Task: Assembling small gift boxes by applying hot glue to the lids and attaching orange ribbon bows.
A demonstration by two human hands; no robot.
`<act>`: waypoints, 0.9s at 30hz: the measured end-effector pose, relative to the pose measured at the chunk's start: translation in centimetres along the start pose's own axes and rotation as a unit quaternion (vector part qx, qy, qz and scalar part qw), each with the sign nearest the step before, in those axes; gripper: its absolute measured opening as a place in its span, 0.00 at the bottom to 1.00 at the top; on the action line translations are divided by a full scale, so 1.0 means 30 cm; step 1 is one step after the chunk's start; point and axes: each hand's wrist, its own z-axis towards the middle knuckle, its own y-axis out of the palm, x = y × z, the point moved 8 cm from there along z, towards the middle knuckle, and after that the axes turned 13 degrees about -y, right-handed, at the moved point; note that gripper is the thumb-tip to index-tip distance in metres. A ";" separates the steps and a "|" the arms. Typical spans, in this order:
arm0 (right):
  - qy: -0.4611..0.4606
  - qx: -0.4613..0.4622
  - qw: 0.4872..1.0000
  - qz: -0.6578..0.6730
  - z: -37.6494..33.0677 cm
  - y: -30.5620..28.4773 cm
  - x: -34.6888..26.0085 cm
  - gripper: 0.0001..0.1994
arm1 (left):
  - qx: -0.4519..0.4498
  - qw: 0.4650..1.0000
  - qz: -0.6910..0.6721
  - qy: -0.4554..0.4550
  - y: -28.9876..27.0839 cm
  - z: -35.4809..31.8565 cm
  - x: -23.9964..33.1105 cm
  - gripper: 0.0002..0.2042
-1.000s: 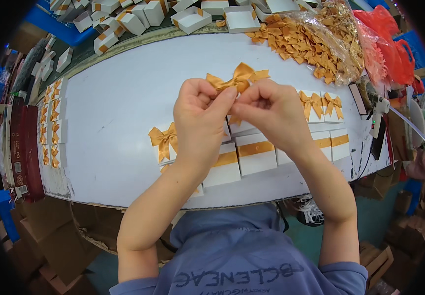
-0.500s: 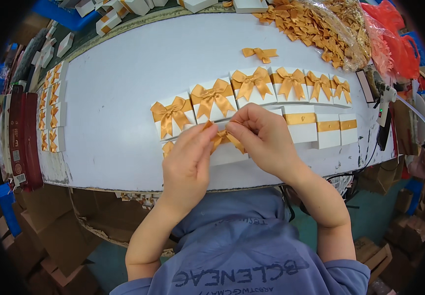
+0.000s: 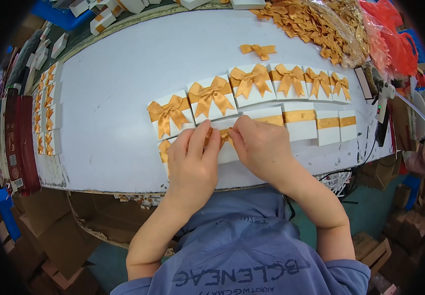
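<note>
A gold ribbon bow [image 3: 226, 134] lies against the ribbon band of a white gift box [image 3: 227, 154] in the near row. My left hand [image 3: 191, 164] holds the bow's left side between bent fingertips. From the right, my right hand [image 3: 263, 147] pinches its other side, thumb and fingers closed. The fingers hide much of the bow. Left of it, partly under my left hand, sits a box with a gold bow [image 3: 164, 151]. To the right, a white box [image 3: 298, 130] and others carry only a gold band. Behind, a row of white boxes bears tied bows [image 3: 211, 97].
A loose gold bow [image 3: 258, 51] lies beyond the rows. A heap of gold bows [image 3: 311, 27] in clear plastic fills the far right, beside a red bag [image 3: 394, 37]. A glue gun [image 3: 384, 96] stands at the right edge. Finished boxes [image 3: 50, 118] line the left.
Both hands have come down with the bow onto the box. My left fingers have spread a little across it, and the right hand has turned knuckles up.
</note>
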 end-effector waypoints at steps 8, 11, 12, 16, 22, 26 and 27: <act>0.057 0.036 0.998 -0.005 0.230 -0.180 0.286 0.06 | -0.027 0.991 0.121 0.044 0.024 -0.017 0.010 0.17; 0.041 0.028 0.996 -0.078 0.335 -0.188 0.431 0.06 | -0.034 0.986 0.155 0.055 0.018 -0.012 0.025 0.19; 0.060 -0.018 0.994 -0.088 0.349 -0.159 0.484 0.07 | -0.047 0.984 0.164 0.059 0.022 -0.002 0.036 0.19; 0.135 -0.206 0.968 -0.041 0.360 -0.046 0.577 0.08 | -0.072 0.982 0.160 0.074 0.013 0.036 0.048 0.19; -0.020 0.017 0.999 0.021 0.323 -0.152 0.286 0.02 | -0.055 0.946 -0.284 -0.145 -0.046 0.254 -0.059 0.19; -0.147 0.123 0.981 -0.018 0.216 -0.234 0.111 0.05 | -0.146 0.784 -0.528 -0.292 0.065 0.338 -0.054 0.14; -0.143 0.134 0.980 -0.026 0.193 -0.243 0.091 0.05 | -0.147 0.785 -0.527 -0.290 0.074 0.333 -0.047 0.14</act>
